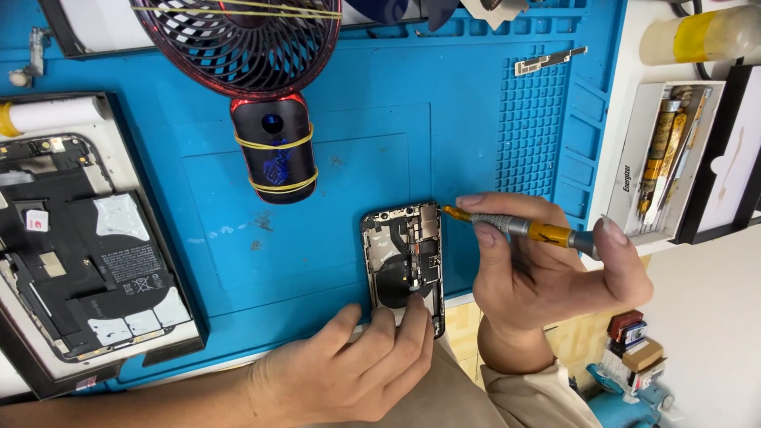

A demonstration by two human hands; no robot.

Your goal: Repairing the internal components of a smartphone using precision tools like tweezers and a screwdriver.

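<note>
The right hand [547,273] grips a small screwdriver [523,230], its tip at the top corner of the opened phone [403,265] just beside it. The left hand [357,364], fingers curled, pins the phone's near end to the blue mat [380,135]; the back is already off, though most inner parts look still in place.

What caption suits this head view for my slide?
Left hand steadies an opened phone on a blue mat while right hand holds a screwdriver.

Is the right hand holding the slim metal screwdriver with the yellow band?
Yes, the right hand grips the slim metal screwdriver with the yellow band, tip near the opened phone.
</note>
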